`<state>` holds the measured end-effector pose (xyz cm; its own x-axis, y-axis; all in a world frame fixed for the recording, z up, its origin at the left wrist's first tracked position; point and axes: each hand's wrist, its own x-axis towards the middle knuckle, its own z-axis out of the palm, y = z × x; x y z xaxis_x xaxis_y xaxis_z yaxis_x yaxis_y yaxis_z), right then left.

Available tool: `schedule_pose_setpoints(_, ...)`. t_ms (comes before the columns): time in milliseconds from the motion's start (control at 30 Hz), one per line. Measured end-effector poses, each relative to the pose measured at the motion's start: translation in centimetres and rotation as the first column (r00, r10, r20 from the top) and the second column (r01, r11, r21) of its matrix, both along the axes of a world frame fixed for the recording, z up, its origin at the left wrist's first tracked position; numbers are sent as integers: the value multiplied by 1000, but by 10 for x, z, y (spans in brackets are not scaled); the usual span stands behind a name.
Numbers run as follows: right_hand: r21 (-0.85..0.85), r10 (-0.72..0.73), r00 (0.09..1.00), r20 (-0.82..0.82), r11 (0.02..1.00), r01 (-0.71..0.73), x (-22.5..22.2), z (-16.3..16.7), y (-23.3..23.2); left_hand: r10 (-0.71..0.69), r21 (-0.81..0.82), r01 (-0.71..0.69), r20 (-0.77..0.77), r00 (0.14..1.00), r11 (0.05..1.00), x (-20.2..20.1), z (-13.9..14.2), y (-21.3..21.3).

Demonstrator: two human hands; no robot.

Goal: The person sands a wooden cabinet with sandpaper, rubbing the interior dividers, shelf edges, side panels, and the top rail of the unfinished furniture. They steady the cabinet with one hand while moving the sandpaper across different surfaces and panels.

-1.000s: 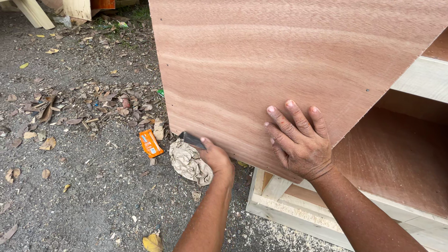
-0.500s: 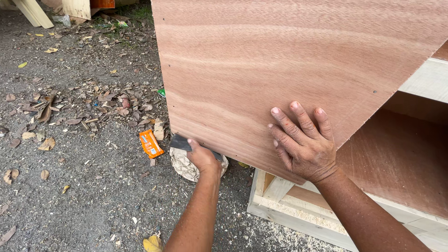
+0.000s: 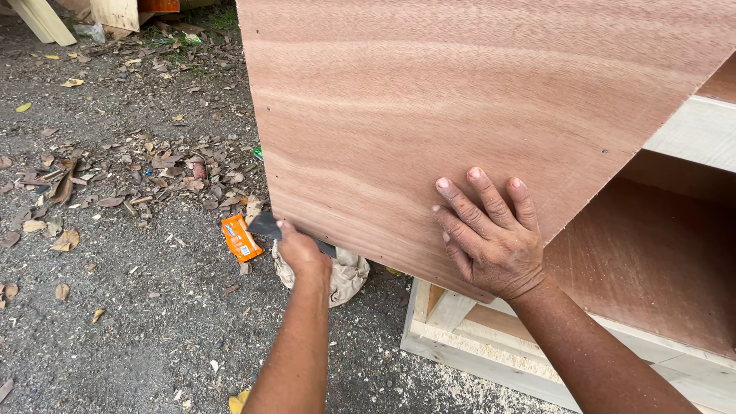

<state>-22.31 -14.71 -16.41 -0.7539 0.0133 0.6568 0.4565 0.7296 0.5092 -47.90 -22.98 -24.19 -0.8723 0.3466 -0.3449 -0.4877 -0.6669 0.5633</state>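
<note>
Pressing flat on the reddish plywood panel (image 3: 460,115), the right hand (image 3: 491,238) is spreading its fingers wide, palm down, near the panel's lower edge. The left hand (image 3: 300,249) is reaching down past that edge with its fingers closing around a dark sanding block (image 3: 264,225), just beside an orange wrapper (image 3: 240,238) and above a crumpled bag (image 3: 345,276). Judging by the sawdust (image 3: 491,356) lying under the pale wooden frame (image 3: 460,337), edge smoothing is looking partly done; the face is already appearing even. Both forearms are extending straight forward.
</note>
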Motion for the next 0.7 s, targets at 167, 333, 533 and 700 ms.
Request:
schedule_pose_setpoints(167,-71,27,1000,-5,997,-28,-2,-1,-2,-35,78,27,109,993,997,-21,4,3)
schedule_pose_setpoints(333,-124,75,997,-3,990,-74,-7,3,-5,-226,172,177,331,916,969,100,4,22)
schedule_pose_setpoints(533,-290,117,992,48,952,-98,6,14,-10,-417,295,325,342,842,899,135,11,30)
schedule_pose_setpoints(700,-277,160,987,-2,948,-155,31,21,-10,-247,205,198,252,935,958,74,-1,29)
